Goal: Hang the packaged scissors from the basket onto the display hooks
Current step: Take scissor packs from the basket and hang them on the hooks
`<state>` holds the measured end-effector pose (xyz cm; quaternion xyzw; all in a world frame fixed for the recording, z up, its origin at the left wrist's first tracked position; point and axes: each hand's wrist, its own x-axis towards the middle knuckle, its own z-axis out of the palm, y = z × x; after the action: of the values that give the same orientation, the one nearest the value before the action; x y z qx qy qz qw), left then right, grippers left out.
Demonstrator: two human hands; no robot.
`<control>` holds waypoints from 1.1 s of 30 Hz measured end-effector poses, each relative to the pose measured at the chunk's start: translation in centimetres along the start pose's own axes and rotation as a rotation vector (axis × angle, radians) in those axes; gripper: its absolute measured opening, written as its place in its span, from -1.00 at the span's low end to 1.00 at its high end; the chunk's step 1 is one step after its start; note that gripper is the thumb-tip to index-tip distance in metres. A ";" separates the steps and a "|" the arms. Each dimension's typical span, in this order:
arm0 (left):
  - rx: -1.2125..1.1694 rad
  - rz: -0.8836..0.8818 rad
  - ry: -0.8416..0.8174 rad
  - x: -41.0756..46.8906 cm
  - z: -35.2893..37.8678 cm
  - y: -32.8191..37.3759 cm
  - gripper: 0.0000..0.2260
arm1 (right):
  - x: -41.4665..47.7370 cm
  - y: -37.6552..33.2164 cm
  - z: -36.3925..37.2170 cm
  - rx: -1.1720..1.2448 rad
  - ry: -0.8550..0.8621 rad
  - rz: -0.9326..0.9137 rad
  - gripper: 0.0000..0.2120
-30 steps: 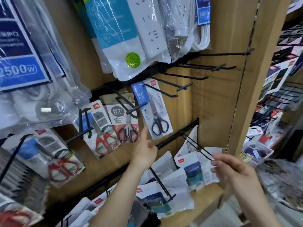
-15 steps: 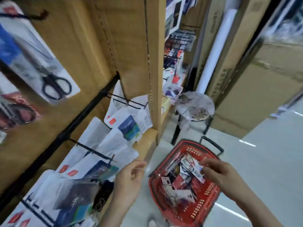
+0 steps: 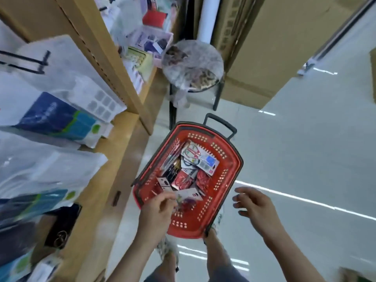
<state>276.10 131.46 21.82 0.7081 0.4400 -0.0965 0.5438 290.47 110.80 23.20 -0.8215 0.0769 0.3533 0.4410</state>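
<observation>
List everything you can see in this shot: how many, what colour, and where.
basket: one, red with a black handle, on the floor, centre.
packaged scissors: one clear pack, red handles, on top of the pile in the basket; the other packs are too jumbled to count.
stool: one, black legs, plastic-wrapped round seat, beyond the basket.
shelf: one, light wood, left.
bagged packages: several, white and blue, on the shelf.
cardboard boxes: brown, behind the stool; count unclear.
left hand: fingers curled at a pack at the basket's near end; grip unclear.
right hand: open, beside the basket's near right corner.
</observation>
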 end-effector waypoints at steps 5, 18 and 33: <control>-0.029 -0.172 -0.074 9.3 9.7 -4.8 -0.77 | 10.0 6.3 1.7 0.030 -0.024 0.058 -0.83; 0.177 -0.254 -0.200 32.9 27.5 -19.3 -0.31 | 23.9 20.4 13.9 0.160 -0.045 0.128 -0.54; -0.158 -0.480 -0.223 24.3 13.4 -16.8 -0.81 | 24.2 18.4 15.0 0.352 -0.143 0.380 -0.60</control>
<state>282.89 132.96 -9.81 0.5239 0.5386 -0.2652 0.6042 292.64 115.95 -10.28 -0.6757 0.2585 0.4681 0.5074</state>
